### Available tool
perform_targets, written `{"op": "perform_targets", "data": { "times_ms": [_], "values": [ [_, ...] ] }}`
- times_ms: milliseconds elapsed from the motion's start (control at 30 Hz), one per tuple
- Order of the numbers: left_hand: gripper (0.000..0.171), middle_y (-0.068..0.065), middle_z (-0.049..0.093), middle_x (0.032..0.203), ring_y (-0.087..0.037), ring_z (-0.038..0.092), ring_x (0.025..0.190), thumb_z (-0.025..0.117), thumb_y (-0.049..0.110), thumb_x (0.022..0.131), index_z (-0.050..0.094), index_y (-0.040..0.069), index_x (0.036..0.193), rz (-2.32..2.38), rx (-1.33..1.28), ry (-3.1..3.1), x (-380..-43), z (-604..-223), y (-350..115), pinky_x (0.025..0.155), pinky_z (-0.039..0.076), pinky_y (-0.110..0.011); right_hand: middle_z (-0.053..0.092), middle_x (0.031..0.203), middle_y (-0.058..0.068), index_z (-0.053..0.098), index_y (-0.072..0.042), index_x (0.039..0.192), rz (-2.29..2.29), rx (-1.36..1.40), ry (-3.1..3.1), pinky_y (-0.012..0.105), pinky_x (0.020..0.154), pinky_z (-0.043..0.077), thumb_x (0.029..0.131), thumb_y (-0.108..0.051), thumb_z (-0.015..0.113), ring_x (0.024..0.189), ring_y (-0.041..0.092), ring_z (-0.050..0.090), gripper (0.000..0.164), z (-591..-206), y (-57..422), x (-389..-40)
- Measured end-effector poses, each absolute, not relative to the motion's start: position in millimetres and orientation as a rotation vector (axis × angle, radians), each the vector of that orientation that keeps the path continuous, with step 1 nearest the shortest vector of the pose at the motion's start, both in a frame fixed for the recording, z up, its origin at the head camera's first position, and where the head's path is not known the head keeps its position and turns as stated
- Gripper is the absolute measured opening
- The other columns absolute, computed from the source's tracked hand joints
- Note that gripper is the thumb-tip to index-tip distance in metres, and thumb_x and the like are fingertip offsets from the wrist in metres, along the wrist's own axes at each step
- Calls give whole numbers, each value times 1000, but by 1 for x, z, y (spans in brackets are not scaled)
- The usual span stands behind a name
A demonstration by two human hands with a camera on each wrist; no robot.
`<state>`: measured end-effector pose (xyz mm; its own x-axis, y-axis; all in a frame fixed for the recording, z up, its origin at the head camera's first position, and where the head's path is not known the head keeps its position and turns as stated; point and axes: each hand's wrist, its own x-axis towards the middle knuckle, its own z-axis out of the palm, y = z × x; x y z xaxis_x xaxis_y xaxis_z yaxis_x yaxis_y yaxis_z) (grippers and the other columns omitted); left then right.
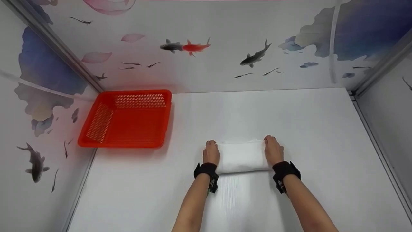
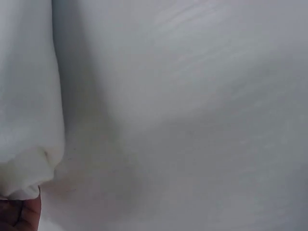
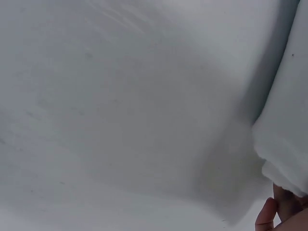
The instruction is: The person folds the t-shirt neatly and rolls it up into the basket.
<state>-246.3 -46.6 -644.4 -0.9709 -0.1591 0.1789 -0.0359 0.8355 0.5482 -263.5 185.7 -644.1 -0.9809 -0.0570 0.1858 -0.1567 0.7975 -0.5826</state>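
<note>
A folded white towel (image 1: 243,157) lies crosswise between the two hands, low over the white tabletop. At its left end my left hand (image 1: 211,153) grips the edge, fingers curled at the far corner. My right hand (image 1: 273,150) holds the opposite end in the same way. In the left wrist view the rounded, layered end of the towel (image 2: 29,96) runs down to the fingers (image 2: 30,211) beneath it. The right wrist view has the towel (image 3: 291,115) along its right edge, with fingers (image 3: 267,216) curled by its folded end.
A red plastic basket (image 1: 138,125) with slotted sides stands at the back left of the white table (image 1: 322,135), against the walls. Panels printed with fish and petals (image 1: 222,71) enclose the table at the back and sides.
</note>
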Motion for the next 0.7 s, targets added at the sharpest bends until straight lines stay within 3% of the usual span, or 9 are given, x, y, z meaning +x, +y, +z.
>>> {"op": "perform_targets", "data": {
  "times_ms": [133, 200, 467, 700],
  "values": [
    [6, -15, 54, 91, -27, 58, 61, 60, 1, 94, 60, -5, 96, -690, 126, -2771, -245, -649, -42, 57, 51, -34, 57, 86, 23, 55, 7, 97, 798, 163, -2813, 51, 58, 46, 98, 2, 51, 66, 37, 58, 7, -646, 183, -263],
    [7, -15, 53, 93, -27, 58, 66, 60, 2, 94, 60, -4, 98, -671, 129, -2768, -246, -650, -42, 60, 51, -35, 57, 87, 23, 55, 6, 98, 783, 129, -2830, 51, 59, 45, 98, -1, 52, 65, 37, 57, 8, -645, 184, -264],
    [31, -21, 56, 105, -36, 59, 91, 59, 16, 97, 56, -7, 117, -1062, 350, -2709, -227, -637, -51, 75, 51, -47, 53, 115, 35, 48, 16, 125, 1250, -182, -2875, 57, 88, 43, 101, -15, 48, 106, 48, 54, 39, -630, 191, -247],
    [59, -28, 57, 111, -42, 58, 102, 64, 34, 94, 50, -15, 124, -1203, 499, -2786, -205, -637, -43, 85, 50, -48, 49, 120, 39, 41, 21, 132, 1386, -275, -2923, 56, 98, 38, 97, -27, 56, 114, 51, 48, 61, -632, 194, -227]
  ]
}}
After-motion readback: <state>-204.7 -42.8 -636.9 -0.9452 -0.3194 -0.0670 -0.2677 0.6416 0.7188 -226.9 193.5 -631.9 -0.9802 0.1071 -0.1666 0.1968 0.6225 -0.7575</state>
